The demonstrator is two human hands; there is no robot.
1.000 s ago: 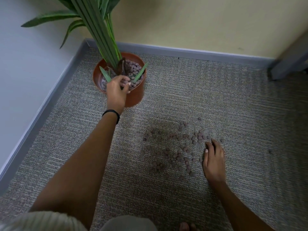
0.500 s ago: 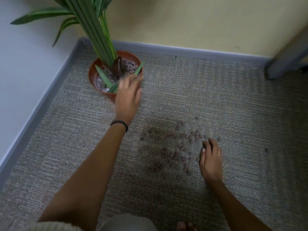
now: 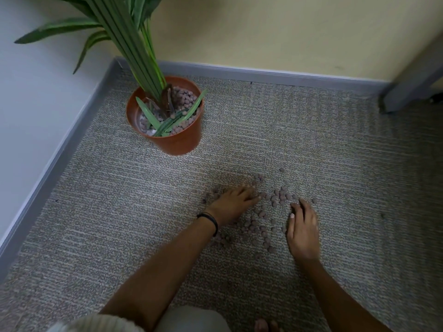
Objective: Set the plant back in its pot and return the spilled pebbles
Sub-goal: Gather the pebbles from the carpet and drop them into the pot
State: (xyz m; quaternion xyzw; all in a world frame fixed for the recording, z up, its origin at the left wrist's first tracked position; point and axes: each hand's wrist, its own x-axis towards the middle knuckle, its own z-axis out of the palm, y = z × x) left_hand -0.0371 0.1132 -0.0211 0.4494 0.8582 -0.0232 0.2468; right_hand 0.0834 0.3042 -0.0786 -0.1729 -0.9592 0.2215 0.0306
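The green plant (image 3: 134,44) stands upright in a terracotta pot (image 3: 177,142) near the room's corner, with brown pebbles around its stem. Many spilled pebbles (image 3: 261,214) lie scattered on the carpet in front of the pot. My left hand (image 3: 232,204), with a black band on the wrist, lies palm down on the left part of the spill, fingers reaching among the pebbles. My right hand (image 3: 303,228) rests flat on the carpet at the spill's right side, fingertips touching pebbles. Neither hand visibly holds anything.
Grey carpet (image 3: 119,212) covers the floor. A grey skirting board (image 3: 263,73) runs along both walls behind and left of the pot. A grey upright post (image 3: 407,85) stands at the back right. My knee and toes show at the bottom edge.
My left hand has come away from the pot and dropped down onto the spilled pebbles. My right hand has stayed at the right side of the spill.
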